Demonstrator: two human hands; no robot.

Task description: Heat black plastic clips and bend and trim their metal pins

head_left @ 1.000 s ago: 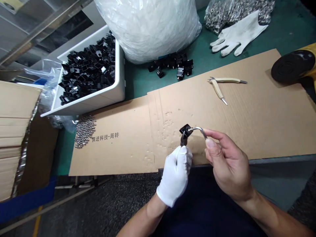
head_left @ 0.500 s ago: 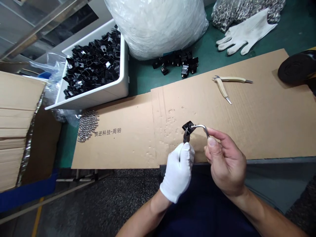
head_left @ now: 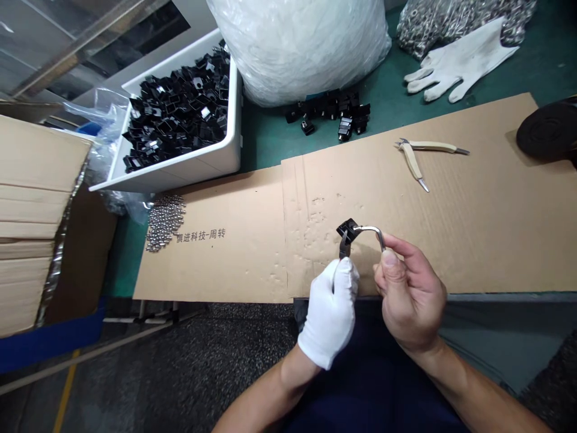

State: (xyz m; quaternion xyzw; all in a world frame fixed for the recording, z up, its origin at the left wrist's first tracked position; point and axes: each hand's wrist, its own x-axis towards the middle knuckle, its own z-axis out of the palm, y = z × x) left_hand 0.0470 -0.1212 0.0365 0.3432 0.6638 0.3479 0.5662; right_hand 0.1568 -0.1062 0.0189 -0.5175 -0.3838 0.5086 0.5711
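Note:
My left hand (head_left: 329,313), in a white cotton glove, pinches a small black plastic part (head_left: 347,231) from below. My bare right hand (head_left: 410,294) holds the end of a curved metal strip (head_left: 372,229) between thumb and fingers. The strip's other end meets the black part, and both hands hover just above the near edge of a flattened cardboard sheet (head_left: 406,204). A pair of cream-handled side cutters (head_left: 417,153) lies open on the cardboard, up and to the right of my hands.
A white bin (head_left: 180,114) heaped with black parts stands at the upper left, beside a large plastic sack (head_left: 297,48). Loose black parts (head_left: 333,114), a white glove (head_left: 460,66), a bag of metal rings (head_left: 451,24) and steel balls (head_left: 164,222) lie on the green mat (head_left: 265,144).
The black part and metal strip have shifted slightly in my fingers. The whole scene has slid a little to the right and up as my head turned.

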